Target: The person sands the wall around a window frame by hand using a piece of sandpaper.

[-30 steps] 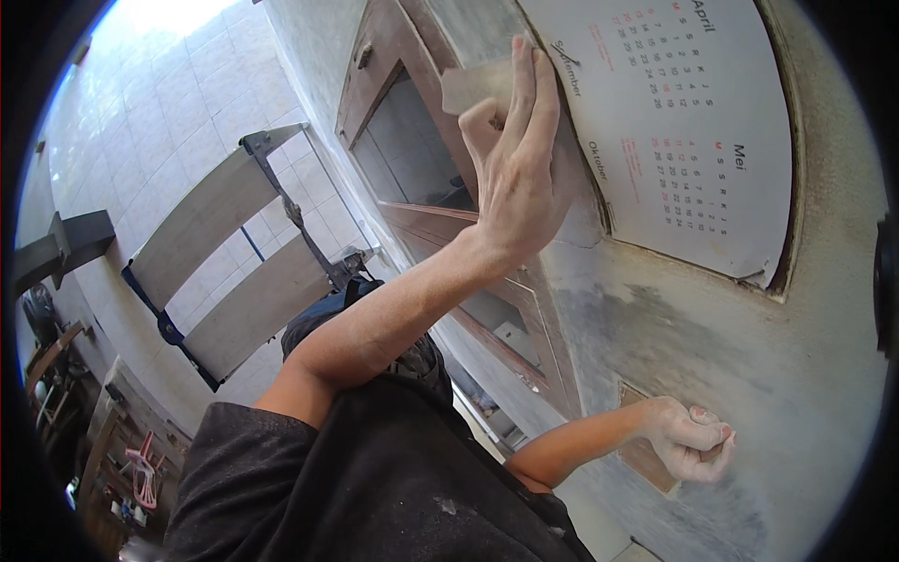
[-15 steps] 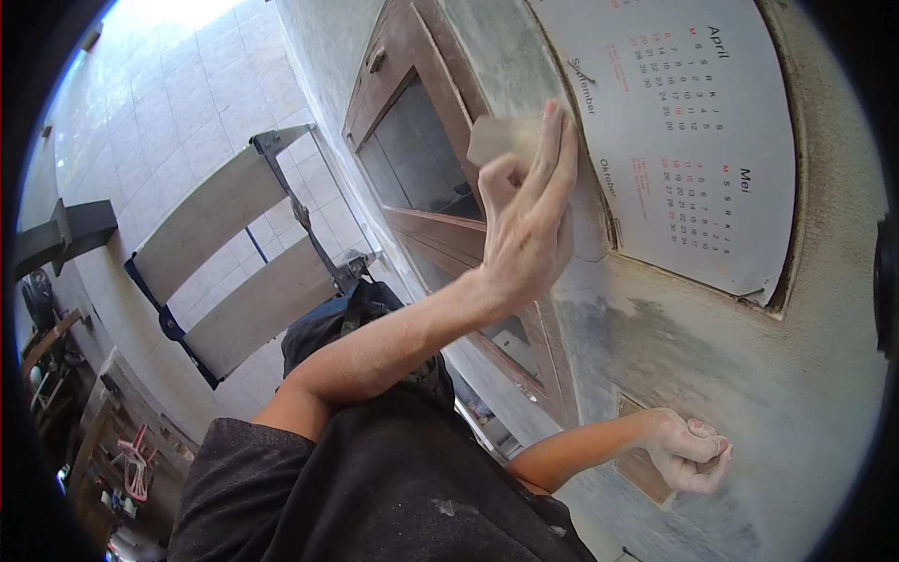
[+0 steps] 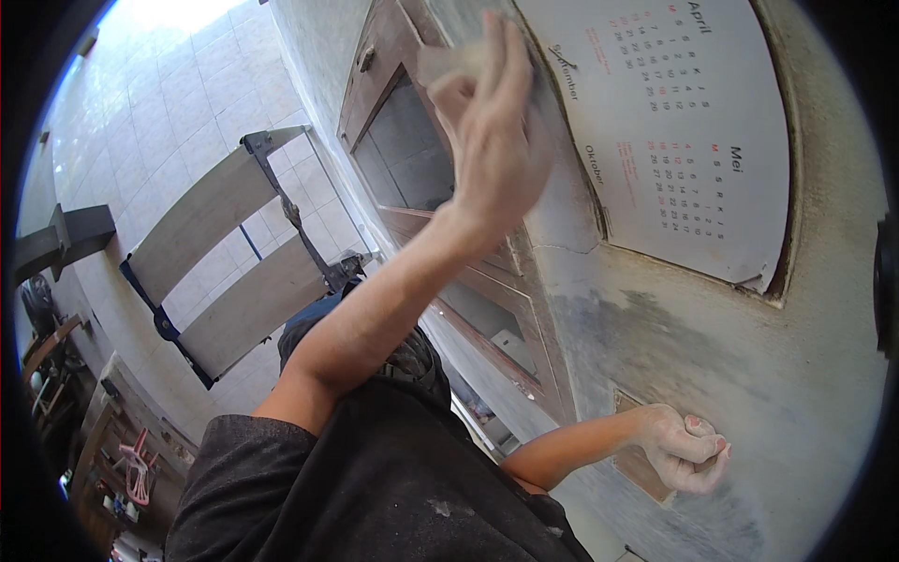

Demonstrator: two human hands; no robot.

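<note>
Evidently, the left hand (image 3: 496,150) pinches a thin pale sheet (image 3: 448,64), motion-blurred, between the wall calendar (image 3: 688,140) and brown-framed window (image 3: 403,140). The right hand's (image 3: 688,450) grip is curled closed, contents unclear, by the grey wall (image 3: 796,375). Beyond lies tiled floor (image 3: 178,103).

The thin pale sheet (image 3: 442,64), its outline blurred, was held in the left hand (image 3: 494,136), a free edge jutting left past the fingers at the far part of the wall (image 3: 796,393). The wall, on the right, was mottled grey, with a dark smudge (image 3: 646,317) and a fine crack (image 3: 569,249).
</note>
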